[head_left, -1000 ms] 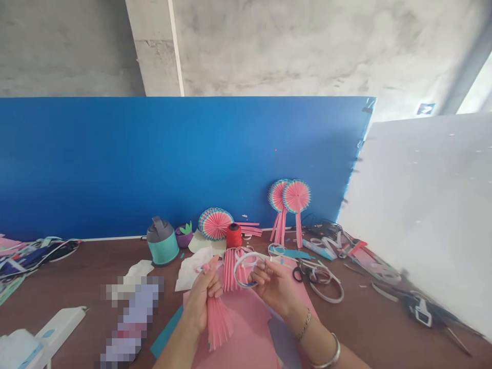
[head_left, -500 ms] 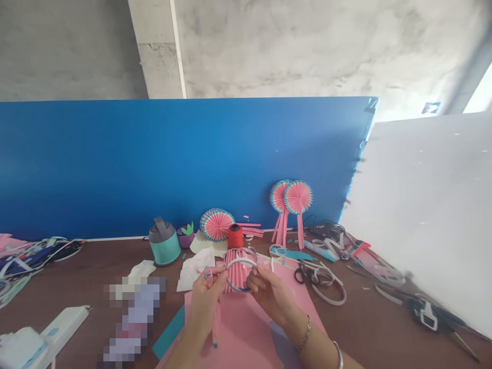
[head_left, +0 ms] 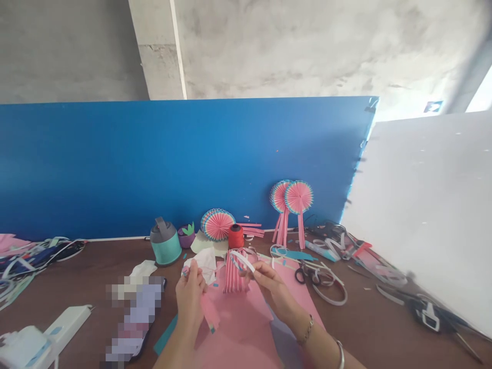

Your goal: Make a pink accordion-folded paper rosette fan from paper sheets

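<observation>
Closed around a narrow folded strip of pink paper is my left hand; the strip's lower end hangs below the fingers. My right hand pinches a thin white roll of tape, tilted so its edge shows. Between and beyond the hands, a pleated pink paper lies on pink sheets. White tissue is behind my left hand. Black scissors lie to the right of my right hand.
Paper rosettes lean on the blue partition. A red thread spool, a teal pot with a grey lid and a purple pot stand before it. A power strip lies left; tape strips curl at right.
My left hand has drawn away to the left from the tape roll, carrying the pink strip. The roll has turned from facing me to nearly edge-on in my right hand.
</observation>
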Available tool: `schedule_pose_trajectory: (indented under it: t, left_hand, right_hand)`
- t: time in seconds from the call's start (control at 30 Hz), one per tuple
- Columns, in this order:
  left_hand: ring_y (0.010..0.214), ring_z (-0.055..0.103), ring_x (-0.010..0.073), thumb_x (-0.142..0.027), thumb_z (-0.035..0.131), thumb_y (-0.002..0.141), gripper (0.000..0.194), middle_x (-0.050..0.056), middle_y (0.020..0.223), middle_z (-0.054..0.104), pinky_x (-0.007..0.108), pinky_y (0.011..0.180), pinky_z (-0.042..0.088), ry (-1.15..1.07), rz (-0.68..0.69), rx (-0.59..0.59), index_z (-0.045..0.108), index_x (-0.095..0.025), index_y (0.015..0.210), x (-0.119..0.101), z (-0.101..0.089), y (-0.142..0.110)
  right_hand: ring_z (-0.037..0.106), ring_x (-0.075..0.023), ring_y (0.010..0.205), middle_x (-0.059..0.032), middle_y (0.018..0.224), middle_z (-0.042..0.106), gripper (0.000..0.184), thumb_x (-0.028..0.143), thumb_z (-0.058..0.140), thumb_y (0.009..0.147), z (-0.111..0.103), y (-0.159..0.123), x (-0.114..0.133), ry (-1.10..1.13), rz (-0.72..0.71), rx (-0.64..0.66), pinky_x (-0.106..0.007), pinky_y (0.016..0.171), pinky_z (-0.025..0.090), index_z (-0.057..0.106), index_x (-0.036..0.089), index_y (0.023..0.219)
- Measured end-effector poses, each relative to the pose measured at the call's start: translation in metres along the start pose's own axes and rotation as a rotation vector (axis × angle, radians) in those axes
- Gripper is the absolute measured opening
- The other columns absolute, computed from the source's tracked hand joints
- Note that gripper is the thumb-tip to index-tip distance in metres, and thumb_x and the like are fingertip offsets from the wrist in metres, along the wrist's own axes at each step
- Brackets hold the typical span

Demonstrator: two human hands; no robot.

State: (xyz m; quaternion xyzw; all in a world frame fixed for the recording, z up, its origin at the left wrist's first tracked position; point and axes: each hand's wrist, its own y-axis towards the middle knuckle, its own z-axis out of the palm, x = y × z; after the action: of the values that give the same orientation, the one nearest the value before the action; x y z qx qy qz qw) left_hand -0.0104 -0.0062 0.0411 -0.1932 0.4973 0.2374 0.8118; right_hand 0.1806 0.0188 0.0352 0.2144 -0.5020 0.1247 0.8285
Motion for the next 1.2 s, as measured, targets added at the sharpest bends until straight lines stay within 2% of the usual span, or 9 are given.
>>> schedule_pose_trajectory:
  t: [0.07,0.17,0.27,0.4,0.73,0.87,0.97,1.07,1.2]
  left_hand:
    - [0.041,0.024,0.0047,-0.047,0.074,0.064,0.035,-0.013,0.049,0.024,0.018,0.040,0.023,-0.008,-0.019,0.048,0.054,-0.019,0.072,-0.003,0.000,0.000]
    - [0.041,0.024,0.0045,-0.046,0.076,0.063,0.043,-0.013,0.048,0.024,0.018,0.042,0.023,0.049,-0.060,0.218,0.061,-0.019,0.093,-0.006,0.001,-0.003]
    - [0.040,0.020,0.0035,-0.049,0.075,0.063,0.042,-0.013,0.045,0.023,0.018,0.041,0.020,0.133,-0.111,0.346,0.064,-0.014,0.084,-0.004,0.004,-0.007]
    - [0.039,0.018,0.0031,-0.047,0.078,0.059,0.044,-0.013,0.042,0.025,0.019,0.041,0.018,0.153,-0.141,0.449,0.065,-0.015,0.086,0.000,0.006,-0.011]
    - [0.037,0.021,0.0036,-0.044,0.079,0.058,0.035,-0.011,0.043,0.029,0.019,0.039,0.020,0.175,-0.105,0.534,0.068,-0.017,0.077,0.003,0.007,-0.021]
    - [0.039,0.032,0.0068,-0.037,0.074,0.065,0.024,-0.007,0.043,0.040,0.021,0.040,0.026,0.371,0.073,0.537,0.072,-0.016,0.076,0.002,0.005,-0.025]
    - [0.051,0.049,0.0118,-0.029,0.062,0.077,0.016,0.000,0.056,0.060,0.022,0.050,0.039,0.551,0.340,0.661,0.074,-0.018,0.080,0.004,-0.002,-0.023]
    - [0.068,0.062,0.0158,-0.017,0.049,0.083,0.028,0.002,0.075,0.070,0.025,0.068,0.047,0.719,0.591,0.781,0.072,-0.022,0.098,0.010,-0.010,-0.016]
    - [0.085,0.068,0.0171,-0.008,0.045,0.079,0.039,0.003,0.091,0.074,0.024,0.076,0.049,0.840,0.722,0.724,0.068,-0.024,0.106,0.019,-0.017,-0.006]
  right_hand:
    - [0.054,-0.0192,0.079,-0.0028,0.076,0.063,0.018,0.038,0.069,0.079,0.000,0.000,-0.002,-0.053,0.004,-0.008,-0.033,0.079,0.035,0.066,0.020,0.080]
    - [0.051,-0.0168,0.068,0.0017,0.061,0.052,0.021,0.039,0.071,0.076,0.000,0.001,-0.003,0.089,0.066,0.009,-0.033,0.075,0.037,0.065,0.019,0.076]
    - [0.044,-0.0140,0.060,0.0056,0.056,0.037,0.024,0.041,0.070,0.076,-0.002,0.002,-0.002,0.290,0.179,0.013,-0.033,0.071,0.039,0.065,0.018,0.079]
    - [0.039,-0.0127,0.057,0.0061,0.056,0.031,0.024,0.040,0.069,0.077,-0.006,0.003,-0.001,0.314,0.198,0.015,-0.031,0.068,0.037,0.064,0.016,0.077]
    - [0.031,-0.0118,0.055,0.0060,0.056,0.027,0.025,0.036,0.067,0.078,-0.005,0.003,0.000,0.319,0.193,0.077,-0.029,0.063,0.029,0.056,0.017,0.066]
    - [0.030,-0.0113,0.054,0.0063,0.055,0.027,0.026,0.035,0.066,0.079,-0.007,0.004,-0.003,0.281,0.186,0.090,-0.028,0.062,0.027,0.055,0.017,0.064]
    - [0.028,-0.0108,0.054,0.0068,0.054,0.026,0.026,0.037,0.064,0.079,-0.009,0.005,-0.004,0.238,0.198,0.067,-0.028,0.060,0.026,0.055,0.016,0.065]
    - [0.028,-0.0103,0.053,0.0074,0.053,0.024,0.027,0.038,0.064,0.077,-0.010,0.005,-0.003,0.181,0.199,0.028,-0.027,0.058,0.026,0.056,0.015,0.066]
    - [0.026,-0.0097,0.051,0.0086,0.052,0.022,0.025,0.038,0.066,0.074,-0.011,0.006,0.000,0.127,0.177,-0.023,-0.027,0.058,0.028,0.057,0.015,0.068]
